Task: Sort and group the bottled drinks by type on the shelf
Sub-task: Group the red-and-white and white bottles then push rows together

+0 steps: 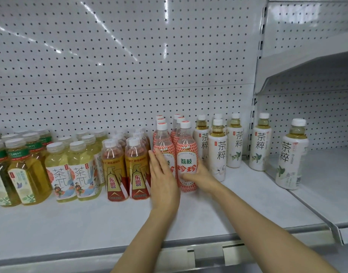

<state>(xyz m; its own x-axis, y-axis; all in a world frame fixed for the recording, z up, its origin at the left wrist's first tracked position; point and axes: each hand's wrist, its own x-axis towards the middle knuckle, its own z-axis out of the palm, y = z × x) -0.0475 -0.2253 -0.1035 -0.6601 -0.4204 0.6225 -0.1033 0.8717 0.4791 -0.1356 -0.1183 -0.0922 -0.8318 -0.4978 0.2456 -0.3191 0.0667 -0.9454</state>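
With the left hand point(163, 180) flat against the front lychee soda bottles point(186, 158) and the right hand point(196, 177) gripping one, slide them together gently beside the energy drink bottles point(136, 170), keeping them upright.

Readable text, left to right across the frame:
- yellow bottles point(60, 172), left of centre: "茶π" in large characters on the label.
- red-gold bottles point(138, 172), centre: "东鹏" vertical, with smaller "特饮" under it.
- pink bottles point(187, 160), centre: "荔枝" in green, "珍珍" in red below. The front left one's label is partly covered by a hand.
- white bottles point(217, 154), right of centre to far right: "茶粹" vertical.
- green-label bottles point(19, 174), far left: print too blurred to read.
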